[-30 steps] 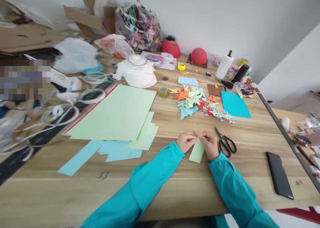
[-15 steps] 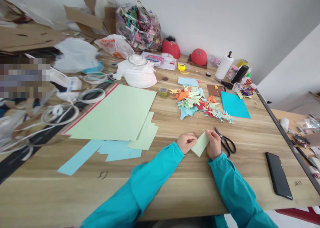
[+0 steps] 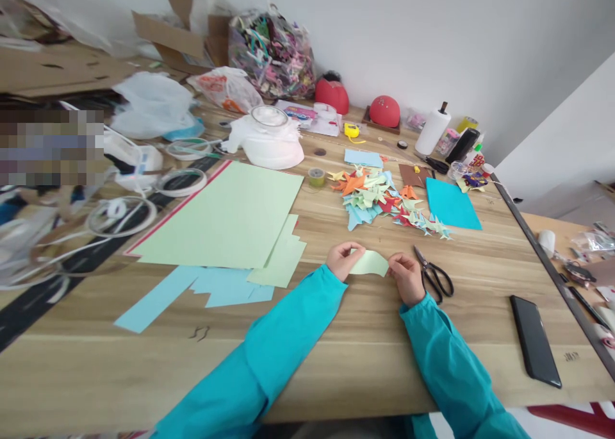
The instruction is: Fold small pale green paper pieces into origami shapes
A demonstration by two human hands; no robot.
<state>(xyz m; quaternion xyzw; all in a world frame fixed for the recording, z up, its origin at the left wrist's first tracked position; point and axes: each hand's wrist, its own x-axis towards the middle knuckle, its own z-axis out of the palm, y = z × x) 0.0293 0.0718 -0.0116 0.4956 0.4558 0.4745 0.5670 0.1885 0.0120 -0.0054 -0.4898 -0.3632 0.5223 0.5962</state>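
Between my two hands a small piece of light green paper is stretched level above the table, slightly curved. My left hand pinches its left end, and my right hand pinches its right end. Just right of my right hand lie black-handled scissors, touching the table with their blades pointing away. Beyond my hands is a pile of folded paper shapes in green, orange, red and blue. Left of my left hand lie cut green paper pieces.
A large green sheet stack and blue paper strips lie left. A teal sheet is at right, and a black phone near the right edge. A tape roll, white bags and cables stand farther back.
The green paper has turned from a tilted diamond to a level strip. My left hand has moved slightly left and away from me; my right hand now pinches the paper's right end.
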